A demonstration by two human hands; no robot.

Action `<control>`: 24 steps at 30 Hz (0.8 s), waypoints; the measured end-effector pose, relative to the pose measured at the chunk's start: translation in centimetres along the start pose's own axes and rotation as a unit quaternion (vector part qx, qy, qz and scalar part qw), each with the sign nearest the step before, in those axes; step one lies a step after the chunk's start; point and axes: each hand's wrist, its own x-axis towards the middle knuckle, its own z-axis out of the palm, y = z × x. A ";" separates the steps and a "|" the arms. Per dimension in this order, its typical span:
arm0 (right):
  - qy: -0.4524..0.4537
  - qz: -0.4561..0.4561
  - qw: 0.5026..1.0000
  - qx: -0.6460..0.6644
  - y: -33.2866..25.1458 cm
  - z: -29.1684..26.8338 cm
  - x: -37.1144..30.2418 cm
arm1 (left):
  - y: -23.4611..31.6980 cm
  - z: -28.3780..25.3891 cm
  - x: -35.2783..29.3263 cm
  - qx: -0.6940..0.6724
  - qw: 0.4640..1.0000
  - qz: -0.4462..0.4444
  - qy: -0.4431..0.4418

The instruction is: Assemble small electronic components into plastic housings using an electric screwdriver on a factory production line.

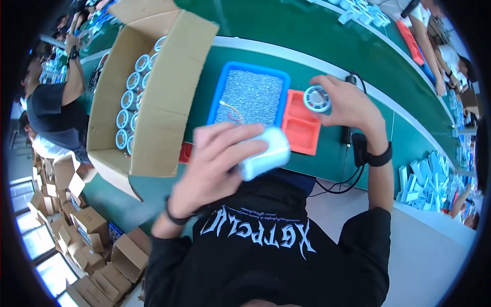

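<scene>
Head view showed the left hand's (207,163) fingers wrapped around a white cylinder (268,156), its long axis slanting up rightward, left of and apart from the round-ended part (317,99) grasped in the right hand's (353,105) fingers.

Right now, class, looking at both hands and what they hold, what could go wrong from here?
The left hand grips a smooth-looking white cylinder, which could slip. Thin wires show over the blue tray, so they might catch among the small silvery pieces. The right hand holds a round part by its side; a loose hold might drop it.
</scene>
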 end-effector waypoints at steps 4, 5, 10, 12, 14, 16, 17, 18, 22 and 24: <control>-0.007 0.023 0.999 -0.024 0.8 2.6 -0.3 | -1.1 7.3 1.0 0.046 0.998 -0.007 -0.046; 0.003 0.006 0.999 -0.046 0.9 3.1 -0.3 | -1.7 8.1 1.3 0.041 0.998 -0.004 -0.055; 0.062 0.012 0.997 -0.042 0.5 5.9 -0.2 | -4.2 10.4 1.9 -0.098 0.988 -0.060 -0.101; 0.072 0.021 0.997 -0.007 0.7 6.1 -0.4 | -4.2 11.1 1.6 -0.196 0.973 -0.109 -0.057; 0.093 0.029 0.994 0.057 1.1 6.3 -0.6 | -3.7 11.5 2.0 -0.190 0.977 -0.068 -0.065; 0.095 0.025 0.992 0.080 2.0 6.8 -0.8 | -3.3 11.8 2.5 -0.170 0.983 0.016 -0.072; 0.099 0.017 0.990 0.102 2.4 7.2 -0.8 | -3.7 12.1 2.5 -0.173 0.982 0.016 -0.074; 0.104 0.009 0.987 0.125 2.6 7.3 -0.8 | -4.5 12.5 2.4 -0.174 0.980 0.050 -0.086; 0.104 0.033 0.974 0.198 2.2 7.1 -0.9 | -5.8 12.9 2.9 -0.184 0.967 0.112 -0.139; 0.107 0.037 0.974 0.197 2.1 7.2 -0.9 | -5.9 12.5 3.3 -0.195 0.955 0.099 -0.200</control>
